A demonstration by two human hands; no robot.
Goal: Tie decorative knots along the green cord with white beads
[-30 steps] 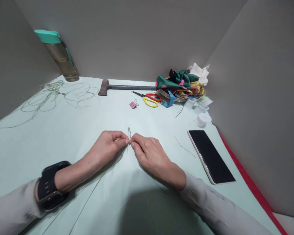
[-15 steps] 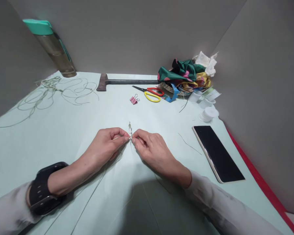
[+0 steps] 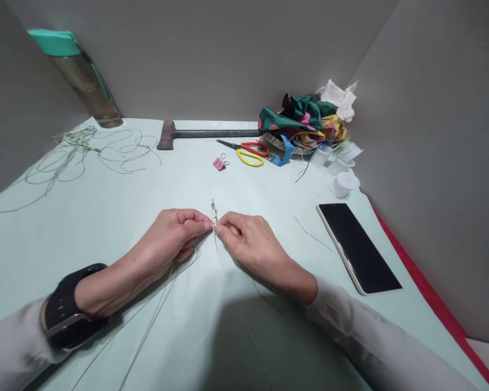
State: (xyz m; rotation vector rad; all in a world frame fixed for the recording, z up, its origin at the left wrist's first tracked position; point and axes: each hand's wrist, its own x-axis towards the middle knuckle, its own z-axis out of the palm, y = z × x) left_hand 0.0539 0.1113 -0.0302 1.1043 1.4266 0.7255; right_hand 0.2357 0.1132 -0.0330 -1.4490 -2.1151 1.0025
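Both of my hands meet at the middle of the pale green table (image 3: pixel 106 217). My left hand (image 3: pixel 173 236), with a black watch on its wrist, pinches a small knotted cord piece (image 3: pixel 214 213) from the left. My right hand (image 3: pixel 248 244) pinches the same piece from the right. Its short end sticks up between my fingertips, with pale beads or knots on it. Thin cord strands (image 3: pixel 158 309) trail from my hands back toward me across the table.
A tangle of green cord (image 3: pixel 71 155) lies at the far left beside a teal-lidded bottle (image 3: pixel 79 76). A hatchet (image 3: pixel 199 133), scissors (image 3: pixel 248 153), a pink binder clip (image 3: pixel 219 162) and a fabric heap (image 3: pixel 305 122) sit at the back. A phone (image 3: pixel 356 247) lies on the right, with a spool (image 3: pixel 342 183) behind it.
My hands stay pinched together on the cord piece and shift slightly up in the picture. The view tilts a little, so the far objects sit higher and farther left.
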